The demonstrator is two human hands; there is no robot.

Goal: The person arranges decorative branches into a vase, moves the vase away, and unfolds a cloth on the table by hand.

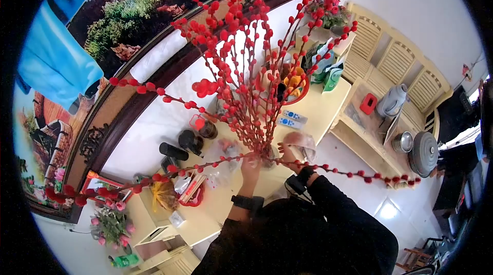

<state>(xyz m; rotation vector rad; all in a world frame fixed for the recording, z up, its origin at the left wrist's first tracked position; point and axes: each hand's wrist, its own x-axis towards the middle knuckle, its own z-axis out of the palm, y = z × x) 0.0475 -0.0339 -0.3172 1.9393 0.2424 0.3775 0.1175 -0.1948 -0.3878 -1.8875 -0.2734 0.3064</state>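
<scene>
A tall bunch of branches covered in red fuzzy buds (251,100) stands in a clear vase (268,161) at the table's near edge, fanning up and outward. My left hand (250,166) is closed at the left of the vase, by the base of the stems. Its fingertips are partly hidden, so what they grip is unclear. To the right of the vase, my right hand (289,157) is raised with its fingers apart. One long branch (179,172) reaches far left past my left hand, and another (354,173) stretches right past my right wrist. A pinkish translucent item (300,146) lies behind my right hand.
The cream table (321,113) holds dark cups (190,142), a jar (206,128), a red basket (192,198), an orange-filled bowl (295,87) and green packets (333,77). A framed picture (154,54) fills the wall behind. A wooden bench (395,49) stands right.
</scene>
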